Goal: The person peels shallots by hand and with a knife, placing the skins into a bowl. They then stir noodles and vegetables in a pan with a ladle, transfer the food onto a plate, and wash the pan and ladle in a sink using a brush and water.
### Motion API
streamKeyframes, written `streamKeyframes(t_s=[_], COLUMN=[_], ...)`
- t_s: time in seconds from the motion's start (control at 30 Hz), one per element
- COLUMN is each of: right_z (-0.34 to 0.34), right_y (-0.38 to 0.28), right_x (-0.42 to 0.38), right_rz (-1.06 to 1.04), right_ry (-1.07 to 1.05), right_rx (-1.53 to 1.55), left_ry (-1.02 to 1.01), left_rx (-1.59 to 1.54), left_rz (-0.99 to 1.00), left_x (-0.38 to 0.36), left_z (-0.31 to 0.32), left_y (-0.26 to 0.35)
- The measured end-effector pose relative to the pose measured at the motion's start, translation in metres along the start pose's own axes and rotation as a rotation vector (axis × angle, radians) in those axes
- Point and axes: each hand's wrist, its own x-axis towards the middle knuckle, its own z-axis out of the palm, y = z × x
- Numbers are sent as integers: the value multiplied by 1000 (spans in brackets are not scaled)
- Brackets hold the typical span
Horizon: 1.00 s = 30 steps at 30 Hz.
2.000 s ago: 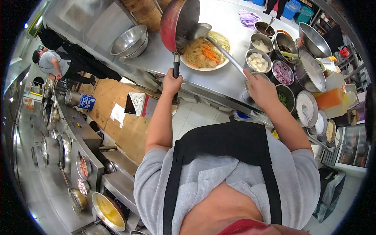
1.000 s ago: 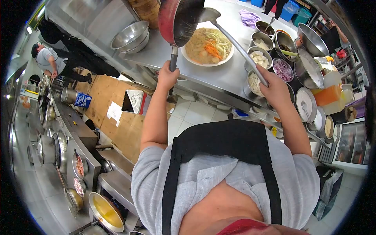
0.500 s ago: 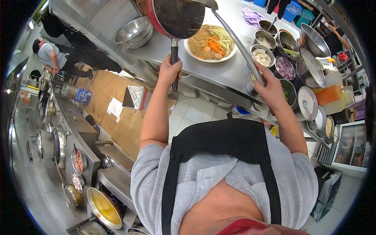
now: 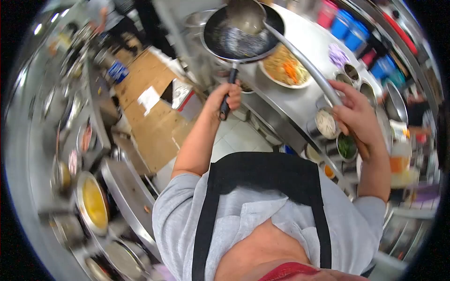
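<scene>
My left hand (image 4: 228, 98) is wrapped round the black handle of a dark pan (image 4: 234, 44), whose inside faces up at the top of the view. In my right hand (image 4: 354, 110) is the long handle of a metal ladle (image 4: 248, 18), its bowl over the pan. Just right of the pan, a white plate (image 4: 307, 85) of noodles with orange strips and pale green pieces sits on the steel counter (image 4: 276, 93); the pan's edge hides part of it.
Bowls of ingredients, including a green one (image 4: 347, 146) and a whitish one (image 4: 326, 124), line the counter's right. A stove side with a yellow-filled pan (image 4: 95, 203) lies left. Another person (image 4: 112, 21) stands at upper left.
The view has turned and blurred. The pan has tipped from sideways to inside up, and the ladle's bowl now shows over it. My right hand's fingers have loosened somewhat round the ladle handle.
</scene>
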Motion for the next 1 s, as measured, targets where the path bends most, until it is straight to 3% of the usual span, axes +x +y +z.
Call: streamKeyframes(t_s=[0.03, 0.1, 0.17, 0.3, 0.4, 0.43, 0.53, 0.7, 0.77, 0.83, 1.0], right_z=[-4, -9, -5, 24, 68, 65, 124, 198, 221, 242, 290], right_y=[-16, -23, -45, -32, -2, 0, 26, 46, 51, 67, 112], right_x=[-5, 2, 5, 17, 17, 49, 20, -70, -121, -169, -303], right_rz=[69, -138, -44, -61, -16, -23, 127, 146, 154, 152, 228], right_ry=[-64, -156, -281, -660, -994, -1127, -1519, -1809, -1951, -2036, -2175], right_rx=[-105, -356, -487, -440, -373, -336, -335, -412, -471, -451, -290], left_ry=[9, 24, 54, 133, 300, 392, 609, 953, 958, 995, 1011], left_rx=[-29, -81, -197, -272, -343, -274, -193, -265, -310, -341, -272], left_rz=[25, 8, 0, 184, 401, 443, 597, 886, 1009, 1252, 1444], left_x=[-22, -65, -113, -218, -286, -277, -324, -362, -369, -379, -474], left_z=[4, -5, 7, 31, 60, 76, 114, 204, 232, 247, 250], left_y=[-10, -30, -59, -161, -260, -273, -361, -482, -517, -548, -606])
